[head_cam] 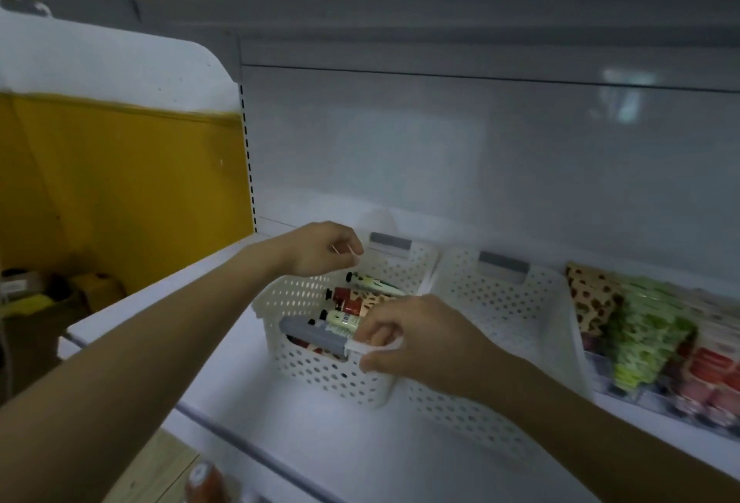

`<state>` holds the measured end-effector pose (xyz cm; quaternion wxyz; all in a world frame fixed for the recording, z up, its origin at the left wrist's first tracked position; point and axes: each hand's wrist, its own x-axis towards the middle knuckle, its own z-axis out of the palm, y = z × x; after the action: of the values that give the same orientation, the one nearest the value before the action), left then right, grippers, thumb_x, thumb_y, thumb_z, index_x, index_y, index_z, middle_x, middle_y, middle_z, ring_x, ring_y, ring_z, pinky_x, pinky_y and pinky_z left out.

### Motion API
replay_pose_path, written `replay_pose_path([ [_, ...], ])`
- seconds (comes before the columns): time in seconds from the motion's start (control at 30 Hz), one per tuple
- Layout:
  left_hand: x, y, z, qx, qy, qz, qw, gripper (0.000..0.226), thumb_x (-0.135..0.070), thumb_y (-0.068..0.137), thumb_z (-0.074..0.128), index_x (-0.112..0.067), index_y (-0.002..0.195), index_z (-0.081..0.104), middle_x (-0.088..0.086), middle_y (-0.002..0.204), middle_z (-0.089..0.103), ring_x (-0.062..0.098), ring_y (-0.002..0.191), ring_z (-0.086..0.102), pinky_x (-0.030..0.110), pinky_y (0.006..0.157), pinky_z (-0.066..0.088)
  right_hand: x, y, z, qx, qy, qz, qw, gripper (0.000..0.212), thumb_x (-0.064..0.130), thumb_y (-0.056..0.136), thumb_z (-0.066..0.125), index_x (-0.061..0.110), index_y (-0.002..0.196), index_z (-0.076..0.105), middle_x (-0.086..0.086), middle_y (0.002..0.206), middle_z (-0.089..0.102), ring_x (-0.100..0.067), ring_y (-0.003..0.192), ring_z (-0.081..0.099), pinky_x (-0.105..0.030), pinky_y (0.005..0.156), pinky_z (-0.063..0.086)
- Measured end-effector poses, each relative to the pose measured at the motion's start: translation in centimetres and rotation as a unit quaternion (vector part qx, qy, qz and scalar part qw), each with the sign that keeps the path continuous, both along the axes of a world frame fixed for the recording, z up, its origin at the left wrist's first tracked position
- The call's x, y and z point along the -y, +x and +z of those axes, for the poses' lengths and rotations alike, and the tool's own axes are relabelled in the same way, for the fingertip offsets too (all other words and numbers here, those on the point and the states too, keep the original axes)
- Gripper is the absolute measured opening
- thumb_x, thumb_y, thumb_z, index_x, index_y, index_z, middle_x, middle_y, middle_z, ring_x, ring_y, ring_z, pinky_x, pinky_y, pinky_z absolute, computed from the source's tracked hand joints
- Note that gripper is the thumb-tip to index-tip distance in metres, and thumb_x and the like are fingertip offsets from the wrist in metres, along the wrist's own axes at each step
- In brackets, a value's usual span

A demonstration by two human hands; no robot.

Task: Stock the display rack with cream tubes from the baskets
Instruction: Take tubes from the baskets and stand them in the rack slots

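Right hand (404, 338) clamped on the near rim of a white perforated plastic basket (320, 374), at its near right corner: fingers curled over the top edge, thumb pressed to the outer wall below. Just left of this grip, a grey handle strip (312, 336) runs along the same rim. Directly beyond the knuckles, inside the basket, lie the cream tubes (352, 304). Several are stacked on their sides with black caps pointing away from the grip to the left, their bodies red, cream and green-printed. Left hand (320, 248) sits across the basket from the grip, over the far left corner, fingers curled. That corner is hidden behind it, so cannot tell whether it holds the rim or only hovers. Another grey strip (390, 241) marks the far rim beside that hand. Touching the gripped basket on the right, behind the right wrist, stands a second white perforated basket (520, 302) of the same make. Further right again, a display rack section (640, 326) carries leopard-patterned, green and red packs in rows, too blurred for detail. Both baskets rest on a white shelf (320, 442) with a white back panel (440, 150) rising behind. Well left of both hands, a yellow wall panel (120, 182).
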<state>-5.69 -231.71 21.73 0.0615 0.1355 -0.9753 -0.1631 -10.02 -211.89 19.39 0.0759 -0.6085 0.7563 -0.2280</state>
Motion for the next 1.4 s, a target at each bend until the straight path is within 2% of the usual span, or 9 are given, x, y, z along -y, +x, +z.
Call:
replay_pose_path([
  [0.23, 0.0, -1.7, -2.1, 0.085, -0.036, 0.012, 0.996, 0.03, -0.021, 0.092, 0.053, -0.013, 0.121, 0.054, 0.005, 0.123, 0.058, 0.017, 0.107, 0.054, 0.021, 0.085, 0.038, 0.2, -1.2, 2.8, 0.088, 0.013, -0.015, 0.996, 0.003, 0.028, 0.084, 0.063, 0.029, 0.087, 0.064, 0.019, 0.079, 0.061, 0.006, 0.074, 0.058, -0.009, 0.068, 0.05],
  [0.33, 0.0, -2.7, -2.6, 0.11, -0.04, 0.009, 0.993, 0.032, -0.02, 0.093, 0.051, -0.01, 0.123, 0.054, 0.007, 0.127, 0.056, 0.02, 0.111, 0.054, 0.024, 0.089, 0.04, 2.6, -5.0, 3.9, 0.015, -0.012, -0.083, 0.996, 0.015, 0.021, 0.089, 0.059, 0.019, 0.102, 0.067, 0.008, 0.099, 0.064, -0.006, 0.09, 0.059, -0.015, 0.078, 0.045],
  [0.47, 0.0, -4.0, -4.4, 0.157, -0.073, 0.02, 0.985, 0.039, -0.016, 0.094, 0.046, -0.01, 0.133, 0.047, 0.01, 0.134, 0.049, 0.025, 0.119, 0.048, 0.033, 0.1, 0.039, 7.3, -9.8, 2.6, -0.061, 0.066, -0.115, 0.989, 0.022, 0.016, 0.089, 0.059, 0.01, 0.109, 0.066, -0.005, 0.117, 0.063, -0.019, 0.105, 0.059, -0.027, 0.09, 0.044],
  [0.6, 0.6, -4.6, -6.6, 0.207, -0.085, 0.017, 0.974, 0.038, -0.014, 0.095, 0.04, -0.01, 0.133, 0.047, 0.014, 0.128, 0.055, 0.029, 0.112, 0.054, 0.037, 0.097, 0.044, 10.6, -11.7, -0.1, -0.096, 0.177, -0.109, 0.973, 0.03, 0.018, 0.088, 0.059, 0.008, 0.116, 0.062, -0.004, 0.124, 0.059, -0.023, 0.108, 0.057, -0.032, 0.092, 0.045],
  [0.7, 1.2, -4.8, -7.0, 0.194, -0.06, 0.033, 0.979, 0.038, -0.016, 0.097, 0.037, -0.009, 0.133, 0.045, 0.013, 0.132, 0.052, 0.029, 0.117, 0.051, 0.038, 0.101, 0.042, 12.2, -11.8, -1.9, -0.176, 0.249, -0.129, 0.944, 0.028, 0.024, 0.09, 0.055, 0.01, 0.112, 0.063, -0.005, 0.115, 0.061, -0.023, 0.1, 0.059, -0.029, 0.075, 0.048],
  [0.8, 1.4, -5.2, -7.3, 0.2, -0.07, 0.043, 0.976, 0.033, -0.013, 0.098, 0.038, -0.005, 0.128, 0.049, 0.014, 0.127, 0.056, 0.029, 0.113, 0.054, 0.034, 0.096, 0.044, 12.8, -11.5, -2.7, -0.247, 0.297, -0.157, 0.909, 0.025, 0.029, 0.09, 0.055, 0.014, 0.109, 0.062, -0.001, 0.106, 0.062, -0.02, 0.094, 0.059, -0.023, 0.056, 0.034],
  [1.07, 1.6, -5.5, -7.8, 0.195, -0.108, 0.064, 0.973, 0.032, -0.015, 0.095, 0.046, -0.004, 0.124, 0.053, 0.013, 0.124, 0.057, 0.027, 0.112, 0.054, 0.032, 0.093, 0.043, 13.4, -11.8, -3.1, -0.249, 0.367, -0.169, 0.88, 0.047, 0.049, 0.087, 0.055, 0.015, 0.12, 0.056, 0.001, 0.119, 0.06, -0.018, 0.105, 0.059, -0.025, 0.072, 0.038],
  [1.3, 1.9, -5.5, -7.4, 0.184, -0.083, 0.052, 0.978, 0.034, -0.014, 0.092, 0.053, -0.004, 0.124, 0.053, 0.014, 0.122, 0.058, 0.027, 0.111, 0.056, 0.033, 0.093, 0.045, 13.3, -12.0, -2.8, -0.192, 0.31, -0.171, 0.915, 0.055, 0.047, 0.078, 0.067, 0.012, 0.12, 0.056, 0.0, 0.119, 0.06, -0.02, 0.106, 0.059, -0.026, 0.071, 0.038],
  [1.4, 1.7, -5.2, -7.1, 0.186, -0.076, 0.037, 0.979, 0.026, -0.014, 0.089, 0.055, -0.002, 0.112, 0.06, 0.014, 0.113, 0.062, 0.028, 0.103, 0.058, 0.032, 0.087, 0.045, 13.1, -12.2, -2.5, -0.136, 0.251, -0.166, 0.944, 0.043, 0.038, 0.08, 0.067, 0.01, 0.112, 0.061, -0.002, 0.101, 0.061, -0.019, 0.088, 0.057, -0.024, 0.057, 0.036],
])
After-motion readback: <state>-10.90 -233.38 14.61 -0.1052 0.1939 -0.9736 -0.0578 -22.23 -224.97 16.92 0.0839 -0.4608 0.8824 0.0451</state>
